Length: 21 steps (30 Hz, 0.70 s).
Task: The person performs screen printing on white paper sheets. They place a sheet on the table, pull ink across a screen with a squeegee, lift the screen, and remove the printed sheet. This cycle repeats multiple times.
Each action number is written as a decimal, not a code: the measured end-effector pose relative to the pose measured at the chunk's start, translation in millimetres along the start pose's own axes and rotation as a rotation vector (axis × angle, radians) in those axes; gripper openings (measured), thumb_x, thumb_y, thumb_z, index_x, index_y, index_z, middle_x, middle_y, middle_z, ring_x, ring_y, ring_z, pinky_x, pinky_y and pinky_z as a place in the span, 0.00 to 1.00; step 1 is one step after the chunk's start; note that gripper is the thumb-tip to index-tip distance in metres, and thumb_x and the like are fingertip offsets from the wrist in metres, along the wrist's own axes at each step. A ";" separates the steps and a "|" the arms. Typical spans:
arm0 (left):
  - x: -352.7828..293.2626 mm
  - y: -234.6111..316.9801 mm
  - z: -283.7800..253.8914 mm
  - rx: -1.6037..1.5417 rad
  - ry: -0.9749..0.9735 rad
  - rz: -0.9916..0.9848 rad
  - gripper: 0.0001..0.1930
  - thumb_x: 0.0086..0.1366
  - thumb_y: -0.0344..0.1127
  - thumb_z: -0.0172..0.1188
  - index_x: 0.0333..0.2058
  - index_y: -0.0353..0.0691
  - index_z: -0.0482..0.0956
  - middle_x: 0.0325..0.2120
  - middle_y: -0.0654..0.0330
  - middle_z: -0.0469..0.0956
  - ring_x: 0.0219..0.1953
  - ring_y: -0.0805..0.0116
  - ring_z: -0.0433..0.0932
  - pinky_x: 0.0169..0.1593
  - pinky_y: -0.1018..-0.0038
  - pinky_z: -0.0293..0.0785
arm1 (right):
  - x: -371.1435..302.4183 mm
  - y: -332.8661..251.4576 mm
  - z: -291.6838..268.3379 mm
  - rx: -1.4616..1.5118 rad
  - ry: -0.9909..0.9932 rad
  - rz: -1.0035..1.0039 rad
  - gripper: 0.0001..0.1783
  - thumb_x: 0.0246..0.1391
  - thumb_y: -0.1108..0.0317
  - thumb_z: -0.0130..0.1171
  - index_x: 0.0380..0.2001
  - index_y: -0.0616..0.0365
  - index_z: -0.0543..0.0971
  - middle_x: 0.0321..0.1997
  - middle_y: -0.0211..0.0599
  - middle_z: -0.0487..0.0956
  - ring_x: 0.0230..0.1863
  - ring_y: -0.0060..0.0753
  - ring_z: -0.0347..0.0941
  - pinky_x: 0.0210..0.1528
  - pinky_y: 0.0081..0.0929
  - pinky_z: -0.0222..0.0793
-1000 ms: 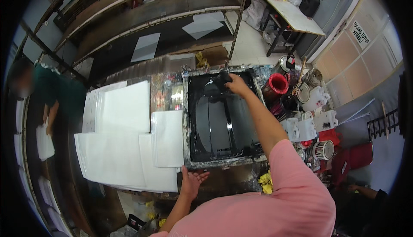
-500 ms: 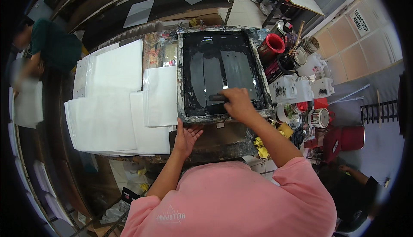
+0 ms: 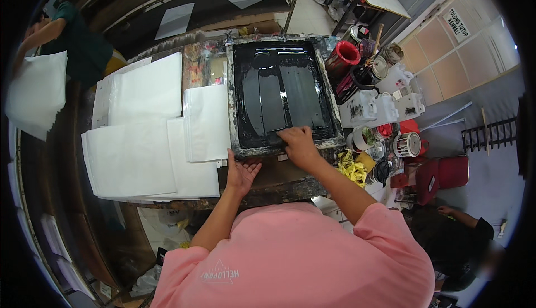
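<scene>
A screen-printing frame [image 3: 230, 93] with an ink-crusted rim lies on the worktable, its mesh coated in wet black ink [image 3: 270, 96]. My right hand [image 3: 299, 145] is closed near the frame's front edge, gripping a dark squeegee that barely stands out against the ink. Palm up at the front left corner of the frame, my left hand [image 3: 242, 176] is open. Its thumb reaches the rim, and it holds nothing I can see. Left of the frame, a stack of white sheets [image 3: 205, 123] lies close to its side.
More white paper [image 3: 128, 160] covers the table's left part. Paint cans, a red container [image 3: 343, 56], white jugs [image 3: 360, 107] and a yellow crumpled wad [image 3: 352, 167] crowd the right side. At far left a person in green holds a white sheet [image 3: 39, 93]; another in black is at lower right.
My right hand has pulled toward me and slightly left, to the frame's front edge. My left hand stays by the corner. The person in green has lifted a white sheet.
</scene>
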State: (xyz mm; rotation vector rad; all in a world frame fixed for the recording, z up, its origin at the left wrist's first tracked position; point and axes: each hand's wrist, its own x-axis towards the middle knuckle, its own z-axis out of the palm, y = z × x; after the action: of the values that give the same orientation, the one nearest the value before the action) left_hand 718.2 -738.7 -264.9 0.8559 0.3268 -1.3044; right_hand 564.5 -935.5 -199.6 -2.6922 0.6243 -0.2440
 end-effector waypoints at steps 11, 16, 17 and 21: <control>22.1 -1.6 -12.7 -0.094 0.175 -0.112 0.75 0.59 0.81 0.54 0.69 0.24 0.13 0.73 0.29 0.37 0.75 0.37 0.51 0.75 0.52 0.58 | -3.9 2.4 56.5 -0.131 -0.006 0.041 0.27 0.49 0.71 0.64 0.56 0.54 0.79 0.56 0.35 0.78 0.60 0.39 0.72 0.66 0.57 0.55; 28.5 -1.9 -21.2 -0.068 0.159 -0.136 0.75 0.60 0.82 0.52 0.68 0.22 0.13 0.72 0.27 0.37 0.74 0.38 0.53 0.74 0.53 0.60 | 23.4 14.7 61.5 -0.161 0.007 0.033 0.23 0.54 0.71 0.60 0.55 0.54 0.79 0.55 0.34 0.78 0.60 0.39 0.72 0.64 0.59 0.56; 25.9 -0.6 -15.0 -0.069 0.203 -0.140 0.75 0.60 0.82 0.52 0.68 0.21 0.13 0.72 0.27 0.37 0.74 0.38 0.54 0.74 0.53 0.61 | 35.7 21.0 62.9 -0.173 0.032 0.029 0.22 0.55 0.71 0.59 0.55 0.54 0.79 0.55 0.34 0.78 0.60 0.39 0.72 0.64 0.59 0.57; 23.6 0.9 -4.4 -0.062 0.298 -0.138 0.75 0.60 0.83 0.51 0.68 0.21 0.13 0.72 0.26 0.37 0.73 0.37 0.55 0.73 0.53 0.61 | 107.9 53.4 73.7 -0.231 0.087 0.026 0.22 0.55 0.71 0.58 0.54 0.51 0.79 0.53 0.32 0.78 0.59 0.39 0.72 0.64 0.59 0.57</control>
State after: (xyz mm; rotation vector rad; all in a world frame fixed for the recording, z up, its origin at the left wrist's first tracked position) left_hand 726.5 -752.2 -282.9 0.9902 0.6680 -1.2866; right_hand 657.5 -1006.3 -278.8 -2.9044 0.7547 -0.2997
